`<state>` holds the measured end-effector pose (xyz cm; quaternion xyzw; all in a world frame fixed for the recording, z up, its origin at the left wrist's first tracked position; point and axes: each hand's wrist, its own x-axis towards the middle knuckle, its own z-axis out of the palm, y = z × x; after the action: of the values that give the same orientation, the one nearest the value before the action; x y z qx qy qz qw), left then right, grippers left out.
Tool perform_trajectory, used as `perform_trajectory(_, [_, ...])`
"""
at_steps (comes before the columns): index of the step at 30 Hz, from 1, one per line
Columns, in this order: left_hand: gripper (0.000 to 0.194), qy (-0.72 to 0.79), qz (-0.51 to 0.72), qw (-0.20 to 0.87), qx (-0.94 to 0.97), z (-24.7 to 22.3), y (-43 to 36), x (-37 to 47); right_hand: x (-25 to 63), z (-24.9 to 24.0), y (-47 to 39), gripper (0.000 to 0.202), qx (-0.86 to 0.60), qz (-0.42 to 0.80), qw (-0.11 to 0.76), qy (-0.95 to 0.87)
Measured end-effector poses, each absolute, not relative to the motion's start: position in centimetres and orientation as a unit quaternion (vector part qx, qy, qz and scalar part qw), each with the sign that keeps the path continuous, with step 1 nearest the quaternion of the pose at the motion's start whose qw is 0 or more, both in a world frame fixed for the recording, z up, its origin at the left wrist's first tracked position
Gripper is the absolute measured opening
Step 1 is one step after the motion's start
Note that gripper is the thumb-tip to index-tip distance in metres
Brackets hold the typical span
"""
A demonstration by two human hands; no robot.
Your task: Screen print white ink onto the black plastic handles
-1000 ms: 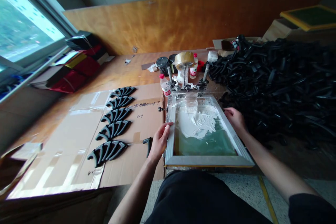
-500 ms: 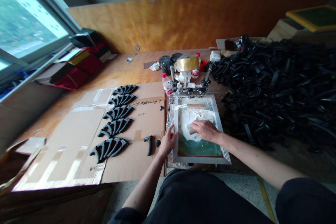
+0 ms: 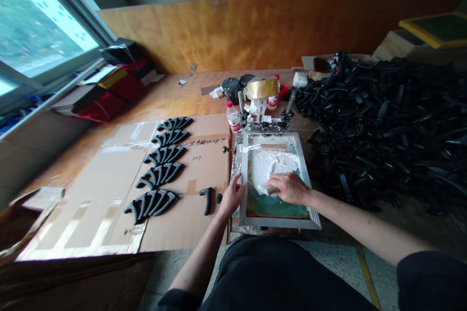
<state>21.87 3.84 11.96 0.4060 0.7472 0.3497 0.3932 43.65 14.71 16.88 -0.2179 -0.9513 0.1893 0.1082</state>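
**Scraper (image 3: 270, 189): even pressure**

My right hand (image 3: 292, 188) pinches it between the fingers, in white paste (image 3: 286, 161) inside the screen frame (image 3: 280, 223). Left hand (image 3: 232, 197) at the left rail, fingers parted. I'd load the edge evenly, brace against shift.

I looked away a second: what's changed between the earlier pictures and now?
The right hand let go of the screen frame, whose near end has dropped, took up a pale scraper, and moved it slightly nearer the wearer across the white paste. The left hand stayed at the frame's left edge; black parts on cardboard stayed put.
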Motion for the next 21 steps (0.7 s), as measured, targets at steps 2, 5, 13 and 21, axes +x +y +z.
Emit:
perform_trajectory(2, [0.061,0.737,0.361,0.406,0.400,12.9,3.8,21.8,42.2,18.0,16.4,0.026,-0.282,0.194,0.143,-0.929])
perform_trajectory(5, [0.069,0.699,0.397,0.448,0.390,15.3,3.7,21.6,40.4,20.4,20.6,0.053,-0.358,0.176,0.192,-0.897])
perform_trajectory(13, [0.059,0.569,0.606,0.453,0.322,24.3,7.7,21.3,49.6,20.7,28.5,0.042,-0.486,-0.033,0.253,-0.836])
perform_trajectory(21, [0.056,0.534,0.671,0.440,0.266,25.0,9.9,24.0,44.5,12.7,17.4,0.019,-0.418,0.115,0.080,-0.898])
